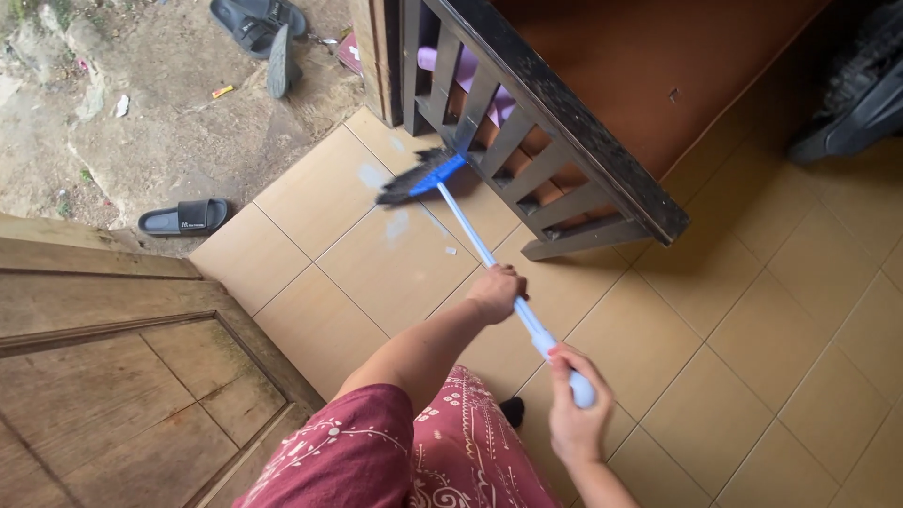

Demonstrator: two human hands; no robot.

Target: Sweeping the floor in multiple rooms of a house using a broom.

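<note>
Red patterned cloth (414,452) of my clothing is filling the view just below my arms. My right hand (574,414) is closing round the pale end of the broom handle (489,263), fingers wrapped tight over it, and my left hand (497,292) is gripping the same handle a little farther along, also fully curled around it. From my hands the handle is running away and to the left, down to the blue broom head (419,177) with dark bristles, which is resting on the tan floor tiles (752,310).

Right beside the broom head, a dark wooden railing (555,141) is standing in the way, its slats crossing just beyond the bristles; something purple is showing behind the slats. A small white scrap (450,250) is lying on the tile close under the handle. To my left a wooden door (122,376) is standing. Beyond the tiles, on bare ground, one black slipper (183,218) is lying alone, and more dark sandals (259,28) are lying farther off. At my far right a dark tyre (861,85) is showing at the edge.
</note>
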